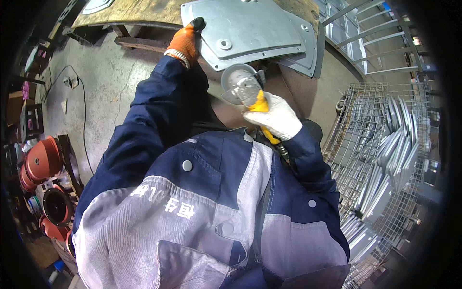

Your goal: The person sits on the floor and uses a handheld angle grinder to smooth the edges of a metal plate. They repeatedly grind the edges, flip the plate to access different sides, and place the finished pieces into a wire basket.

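A grey metal cover plate, with small holes along its rim and a round boss near one corner, lies at the top of the view. My left hand, in an orange glove with black fingertips, grips its left edge. My right hand, in a white glove, is closed around the yellow body of an angle grinder. The grinder's round grey disc is by the plate's lower edge; whether it touches cannot be told. Beneath the cover, a second grey plate sticks out on the right.
The plates rest on a worn wooden bench. At right stands a wire mesh basket holding several thin metal parts. Reddish round housings are stacked at left. A black cable runs across the concrete floor.
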`<state>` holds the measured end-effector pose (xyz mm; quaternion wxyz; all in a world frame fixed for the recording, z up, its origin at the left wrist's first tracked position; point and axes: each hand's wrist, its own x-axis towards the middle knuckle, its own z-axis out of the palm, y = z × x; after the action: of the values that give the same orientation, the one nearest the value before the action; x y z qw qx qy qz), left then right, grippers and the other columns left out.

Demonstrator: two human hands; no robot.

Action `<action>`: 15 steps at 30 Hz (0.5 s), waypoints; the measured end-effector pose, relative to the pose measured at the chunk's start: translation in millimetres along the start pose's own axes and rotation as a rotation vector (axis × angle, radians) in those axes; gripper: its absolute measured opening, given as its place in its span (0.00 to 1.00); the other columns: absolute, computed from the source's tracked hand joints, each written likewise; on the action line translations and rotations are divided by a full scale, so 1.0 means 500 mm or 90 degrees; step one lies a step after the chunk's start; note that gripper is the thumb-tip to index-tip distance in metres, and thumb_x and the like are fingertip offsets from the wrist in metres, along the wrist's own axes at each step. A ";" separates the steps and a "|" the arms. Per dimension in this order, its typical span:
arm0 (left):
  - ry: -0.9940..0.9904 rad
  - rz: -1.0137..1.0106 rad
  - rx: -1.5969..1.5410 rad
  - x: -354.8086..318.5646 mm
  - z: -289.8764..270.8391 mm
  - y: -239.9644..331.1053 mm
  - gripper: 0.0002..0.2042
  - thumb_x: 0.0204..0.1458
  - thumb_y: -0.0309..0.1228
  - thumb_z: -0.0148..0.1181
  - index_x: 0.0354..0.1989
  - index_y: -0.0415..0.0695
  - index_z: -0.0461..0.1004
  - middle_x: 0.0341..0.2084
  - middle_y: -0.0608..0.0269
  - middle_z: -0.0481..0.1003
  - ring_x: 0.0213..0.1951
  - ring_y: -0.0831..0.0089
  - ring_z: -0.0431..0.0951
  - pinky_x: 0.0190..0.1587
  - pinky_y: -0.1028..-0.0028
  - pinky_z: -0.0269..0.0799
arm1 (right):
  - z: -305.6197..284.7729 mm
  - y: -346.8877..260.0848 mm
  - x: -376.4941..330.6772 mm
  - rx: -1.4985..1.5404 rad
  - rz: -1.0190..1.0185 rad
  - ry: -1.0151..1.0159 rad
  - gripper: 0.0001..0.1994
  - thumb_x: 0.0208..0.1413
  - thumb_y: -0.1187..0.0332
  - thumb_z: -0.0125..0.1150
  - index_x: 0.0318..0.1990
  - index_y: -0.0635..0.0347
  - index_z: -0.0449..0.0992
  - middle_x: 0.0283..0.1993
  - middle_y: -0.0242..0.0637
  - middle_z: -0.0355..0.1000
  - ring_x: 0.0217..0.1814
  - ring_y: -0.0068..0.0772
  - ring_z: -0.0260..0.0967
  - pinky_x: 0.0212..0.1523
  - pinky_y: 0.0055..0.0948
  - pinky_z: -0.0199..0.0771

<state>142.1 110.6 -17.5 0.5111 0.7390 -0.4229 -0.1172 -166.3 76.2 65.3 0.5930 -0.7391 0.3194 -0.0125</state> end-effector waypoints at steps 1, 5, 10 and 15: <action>0.036 0.145 0.169 -0.002 -0.003 -0.003 0.14 0.54 0.27 0.59 0.49 0.46 0.73 0.38 0.59 0.77 0.38 0.69 0.76 0.43 0.75 0.71 | -0.001 -0.001 0.012 -0.047 -0.042 -0.021 0.24 0.44 0.61 0.70 0.46 0.66 0.73 0.40 0.41 0.75 0.42 0.32 0.73 0.46 0.29 0.71; 0.011 -0.346 -0.639 0.016 -0.003 -0.006 0.14 0.50 0.33 0.64 0.43 0.40 0.75 0.33 0.58 0.78 0.33 0.65 0.77 0.39 0.68 0.74 | 0.004 -0.004 0.038 -0.106 -0.035 -0.010 0.25 0.43 0.57 0.70 0.45 0.66 0.74 0.42 0.46 0.75 0.44 0.42 0.73 0.48 0.33 0.71; 0.025 -0.577 -0.757 0.050 -0.006 -0.009 0.14 0.46 0.34 0.67 0.38 0.40 0.76 0.30 0.61 0.78 0.29 0.66 0.76 0.36 0.65 0.76 | -0.007 0.008 0.062 -0.090 -0.035 -0.005 0.28 0.41 0.53 0.71 0.45 0.65 0.73 0.42 0.49 0.75 0.46 0.48 0.74 0.49 0.36 0.72; 0.034 -0.555 -0.745 0.049 -0.007 -0.004 0.16 0.47 0.34 0.65 0.41 0.38 0.75 0.33 0.54 0.79 0.33 0.58 0.78 0.42 0.60 0.76 | -0.048 0.036 0.069 -0.040 -0.038 0.030 0.22 0.44 0.66 0.70 0.47 0.66 0.73 0.42 0.40 0.75 0.43 0.30 0.72 0.47 0.28 0.71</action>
<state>160.3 95.1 -11.5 0.7395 0.4487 0.0546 -0.4988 -156.5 37.1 44.2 0.5612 -0.7660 0.3112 -0.0378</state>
